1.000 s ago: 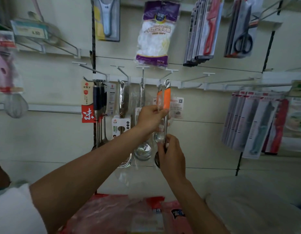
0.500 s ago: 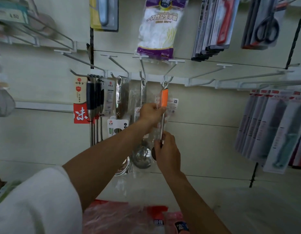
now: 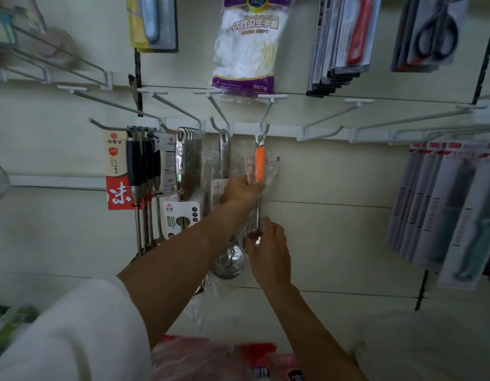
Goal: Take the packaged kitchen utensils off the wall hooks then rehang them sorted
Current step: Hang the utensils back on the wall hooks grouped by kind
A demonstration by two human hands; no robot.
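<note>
Both hands pinch the orange ladle (image 3: pixel 259 163), left hand (image 3: pixel 242 189) at its handle, right hand (image 3: pixel 268 251) lower, its ring now on the hook (image 3: pixel 265 127): rehung.

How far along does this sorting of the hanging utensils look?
Partly done. Black-handled utensils and star-patterned steel ones already hang grouped on their own hooks, with a ladle beside them. In hand: the orange-handled utensil, its ring at the hook, left hand on the handle and right hand lower down. Left: packaged goods below and an empty hook.
</note>
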